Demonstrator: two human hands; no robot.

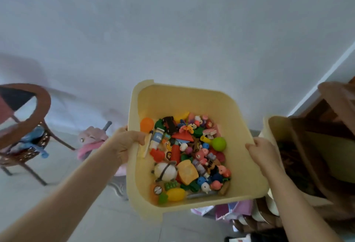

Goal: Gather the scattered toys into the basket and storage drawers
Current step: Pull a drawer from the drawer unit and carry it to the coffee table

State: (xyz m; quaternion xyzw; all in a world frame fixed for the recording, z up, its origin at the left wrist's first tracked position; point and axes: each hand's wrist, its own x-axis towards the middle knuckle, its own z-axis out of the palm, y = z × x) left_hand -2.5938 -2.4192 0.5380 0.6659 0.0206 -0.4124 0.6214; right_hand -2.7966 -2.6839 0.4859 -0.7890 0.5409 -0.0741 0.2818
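I hold a cream plastic storage drawer in the air in front of me, tilted a little. It is filled with several small colourful toys: animal figures, blocks, a green ball, a yellow toy bread slice. My left hand grips the drawer's left rim, thumb inside over the edge. My right hand grips the right rim. A pink plush toy sits on the floor to the left, beyond my left hand.
At the right stands a storage unit with another cream drawer, dark things inside. A brown round-topped chair with a blue plush toy stands at the left. Purple and white items lie on the floor below the drawer. A white wall is ahead.
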